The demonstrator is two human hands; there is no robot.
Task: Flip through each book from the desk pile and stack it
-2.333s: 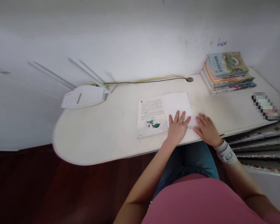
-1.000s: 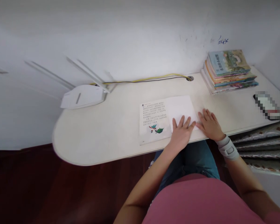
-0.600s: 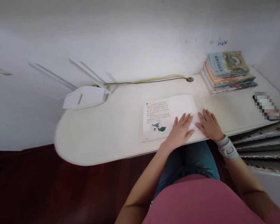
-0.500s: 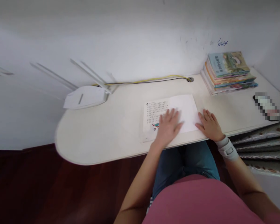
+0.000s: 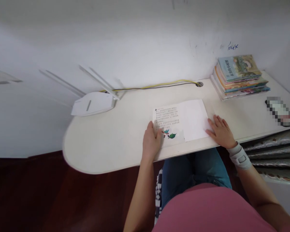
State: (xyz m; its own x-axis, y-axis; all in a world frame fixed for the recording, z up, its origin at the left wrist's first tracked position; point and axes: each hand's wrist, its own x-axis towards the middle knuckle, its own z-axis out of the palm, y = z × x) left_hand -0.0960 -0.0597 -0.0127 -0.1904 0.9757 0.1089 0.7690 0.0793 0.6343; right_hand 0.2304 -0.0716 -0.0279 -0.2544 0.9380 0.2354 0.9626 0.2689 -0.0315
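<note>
An open booklet (image 5: 195, 119) lies flat on the white desk. Its left page carries printed text with a small bird and a green leaf drawn below; its right page is blank white. At the booklet's left edge is my left hand (image 5: 150, 141), its thumb stretched over the page's lower left part and its fingers extended along the edge. My right hand (image 5: 221, 131) lies flat with fingers spread at the right edge, the fingertips beside or just touching the blank page. A grey wrist brace (image 5: 239, 157) wraps my right wrist.
A stack of books (image 5: 240, 77) stands at the back right, with a blurred-out phone (image 5: 280, 111) in front of it. On the left sits a white router (image 5: 94, 103) with antennas. Yellow and black cables (image 5: 157, 85) run along the wall to a desk hole (image 5: 199, 84).
My left hand has moved left from the middle of the booklet to its left edge, uncovering the drawing. My right hand stays by the right edge. The view has shifted slightly.
</note>
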